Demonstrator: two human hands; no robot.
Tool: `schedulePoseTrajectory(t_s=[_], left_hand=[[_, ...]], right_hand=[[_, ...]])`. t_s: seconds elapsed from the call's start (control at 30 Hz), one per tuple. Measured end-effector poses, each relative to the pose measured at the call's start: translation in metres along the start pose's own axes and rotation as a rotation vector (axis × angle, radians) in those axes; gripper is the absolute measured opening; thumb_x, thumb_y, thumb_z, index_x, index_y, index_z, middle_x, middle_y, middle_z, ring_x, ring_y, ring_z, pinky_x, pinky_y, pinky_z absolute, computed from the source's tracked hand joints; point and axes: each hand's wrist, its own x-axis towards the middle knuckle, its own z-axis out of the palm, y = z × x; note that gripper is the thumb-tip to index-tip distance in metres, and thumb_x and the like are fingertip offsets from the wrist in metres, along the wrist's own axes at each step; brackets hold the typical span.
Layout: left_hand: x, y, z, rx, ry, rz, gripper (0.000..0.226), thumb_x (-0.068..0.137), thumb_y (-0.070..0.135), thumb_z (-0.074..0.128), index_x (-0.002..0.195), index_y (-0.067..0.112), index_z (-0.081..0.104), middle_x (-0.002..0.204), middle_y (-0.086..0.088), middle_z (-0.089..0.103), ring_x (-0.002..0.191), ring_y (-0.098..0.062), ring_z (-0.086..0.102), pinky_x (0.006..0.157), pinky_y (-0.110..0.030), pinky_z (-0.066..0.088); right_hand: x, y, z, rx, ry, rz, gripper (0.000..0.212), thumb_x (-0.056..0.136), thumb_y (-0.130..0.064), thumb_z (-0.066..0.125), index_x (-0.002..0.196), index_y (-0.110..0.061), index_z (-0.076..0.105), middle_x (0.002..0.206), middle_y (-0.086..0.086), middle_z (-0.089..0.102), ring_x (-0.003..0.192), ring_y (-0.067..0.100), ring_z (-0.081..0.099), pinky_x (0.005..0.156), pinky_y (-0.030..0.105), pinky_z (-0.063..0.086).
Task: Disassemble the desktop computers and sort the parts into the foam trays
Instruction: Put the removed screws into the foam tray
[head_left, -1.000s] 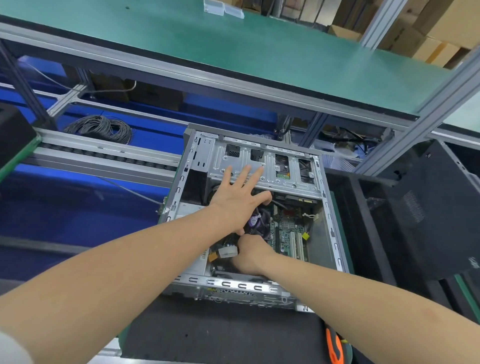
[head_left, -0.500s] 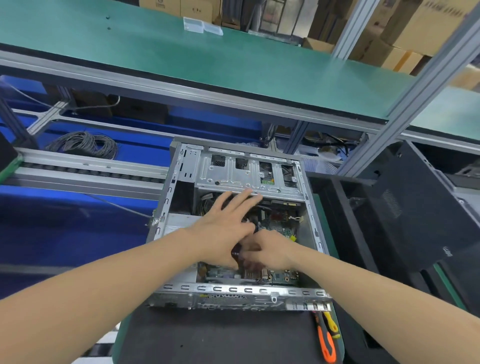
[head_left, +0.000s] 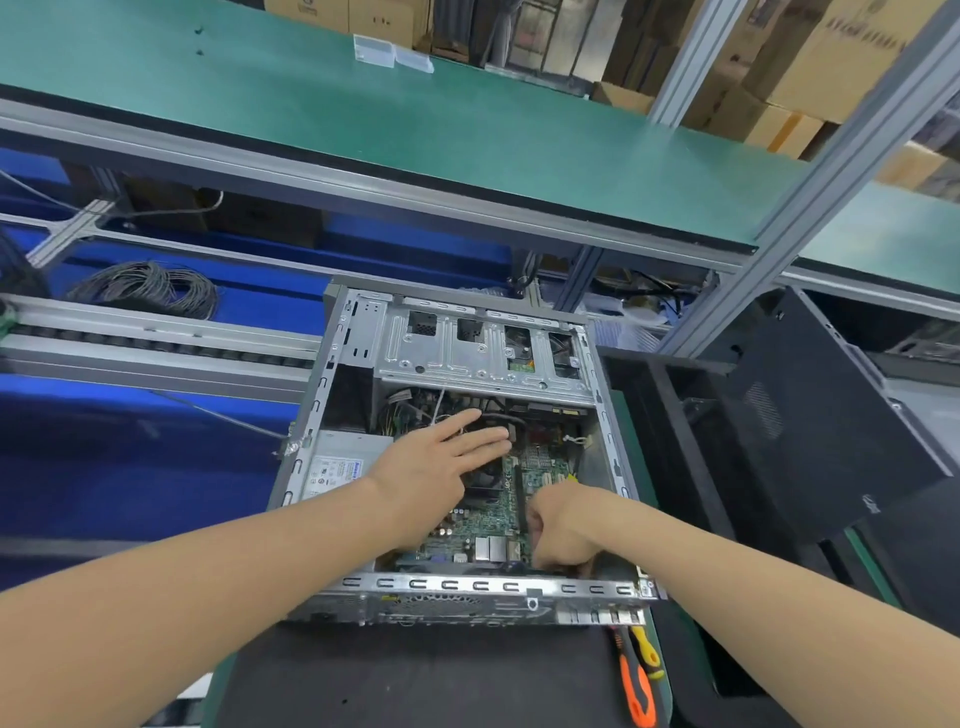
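Observation:
An open grey desktop case (head_left: 467, 584) lies on its side on a black mat (head_left: 415, 675). Inside are a green motherboard (head_left: 483, 519), a grey power supply (head_left: 337, 467) at the left and a metal drive cage (head_left: 467, 353) at the far end. My left hand (head_left: 436, 467) reaches in with straight fingers resting on the black cables above the board. My right hand (head_left: 561, 525) is curled into a fist at the board's near right corner, beside a long black slot (head_left: 519, 493). Its fingertips point down into the case, and whatever they hold is hidden.
A black foam tray (head_left: 670, 441) stands right of the case, with a black side panel (head_left: 810, 415) leaning beyond it. Orange-handled (head_left: 636, 686) and yellow-handled (head_left: 647, 649) tools lie at the mat's right edge. A roller rail (head_left: 156, 338), a cable coil (head_left: 150, 288) and a green shelf (head_left: 415, 119) lie beyond.
My right hand moved from the case's near left, by a white connector, across to the board's near right corner. My left hand slid back off the drive cage onto the cables.

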Motion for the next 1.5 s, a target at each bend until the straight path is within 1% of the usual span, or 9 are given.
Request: schedulePoseTrajectory(t_s=[0.1,0.27,0.47,0.7,0.83,1.0,1.23,1.37,1.5], left_hand=[[-0.001,0.001,-0.002,0.007,0.012,-0.034,0.012,0.095,0.024,0.067,0.103,0.018,0.074,0.164,-0.014,-0.022,0.154,-0.029,-0.027,0.123,-0.057,-0.017],[0.002,-0.001,-0.004,-0.024,0.089,0.052,0.043,0.084,0.010,0.074,0.124,0.022,0.065,0.171,-0.019,0.000,0.158,-0.031,-0.013,0.126,-0.051,-0.010],[-0.006,-0.001,-0.012,-0.034,0.283,0.129,0.073,0.062,-0.002,0.074,0.124,0.018,0.042,0.141,-0.023,0.041,0.129,-0.037,0.042,0.106,-0.050,0.042],[-0.016,0.007,-0.016,-0.108,0.411,0.209,0.076,0.089,-0.001,0.061,0.148,0.040,0.040,0.106,-0.005,0.044,0.094,-0.026,0.041,0.085,-0.038,0.036],[-0.015,0.002,-0.022,0.008,0.427,0.314,0.009,0.096,0.021,0.062,0.098,0.026,0.069,0.123,-0.003,0.058,0.116,-0.025,0.051,0.103,-0.037,0.038],[-0.018,0.000,-0.026,-0.265,-0.112,0.291,0.040,0.110,0.037,0.039,0.110,0.012,0.071,0.128,-0.003,0.065,0.127,-0.023,0.055,0.110,-0.041,0.042],[-0.009,0.004,-0.031,-0.491,-0.442,0.046,0.047,0.106,0.037,0.033,0.113,0.018,0.075,0.160,0.008,0.043,0.148,-0.017,0.032,0.122,-0.039,0.021],[0.002,0.012,-0.030,-0.568,-0.447,0.020,0.048,0.107,0.036,0.030,0.098,0.012,0.071,0.122,-0.002,0.065,0.113,-0.021,0.054,0.110,-0.042,0.031],[-0.002,0.012,-0.025,-0.717,-0.312,-0.087,0.048,0.106,0.049,0.033,0.078,0.021,0.059,0.070,0.006,0.056,0.069,-0.008,0.050,0.063,-0.032,0.037]], right_hand=[[-0.002,0.001,0.002,0.013,0.071,-0.049,0.033,0.096,-0.025,0.062,0.122,-0.008,0.070,0.123,0.010,0.070,0.111,0.029,0.067,0.097,0.039,0.057],[0.005,0.017,0.011,0.666,0.301,-0.171,0.015,0.087,-0.003,0.073,0.093,-0.015,0.068,0.084,0.010,0.073,0.065,0.025,0.070,0.061,0.031,0.056],[0.012,0.026,0.007,1.223,0.105,-0.372,0.042,0.087,0.016,0.068,0.114,-0.008,0.046,0.094,0.021,0.067,0.086,0.039,0.076,0.084,0.047,0.063],[0.007,0.025,-0.010,1.411,-0.106,-0.441,0.053,0.088,0.016,0.067,0.131,-0.005,0.045,0.106,0.026,0.075,0.100,0.035,0.075,0.082,0.042,0.064],[0.008,0.010,-0.020,1.146,0.018,-0.556,0.026,0.099,0.001,0.058,0.122,-0.007,0.066,0.114,0.015,0.073,0.104,0.027,0.073,0.088,0.036,0.061],[0.019,0.010,-0.035,0.277,0.610,-0.592,0.030,0.104,-0.010,0.050,0.126,-0.021,0.067,0.121,0.003,0.070,0.105,0.022,0.067,0.090,0.038,0.057],[0.032,0.015,-0.040,-0.164,0.626,-0.659,0.053,0.096,-0.011,0.061,0.144,-0.020,0.041,0.130,0.004,0.050,0.115,0.028,0.057,0.077,0.040,0.052],[0.033,0.013,-0.041,-0.322,0.648,-0.712,0.072,0.092,-0.002,0.060,0.153,-0.024,0.030,0.140,0.005,0.045,0.111,0.029,0.059,0.068,0.040,0.054],[0.037,0.009,-0.039,-0.445,0.657,-0.769,0.086,0.085,0.001,0.069,0.155,-0.026,0.028,0.151,0.006,0.033,0.109,0.029,0.058,0.051,0.030,0.038]])
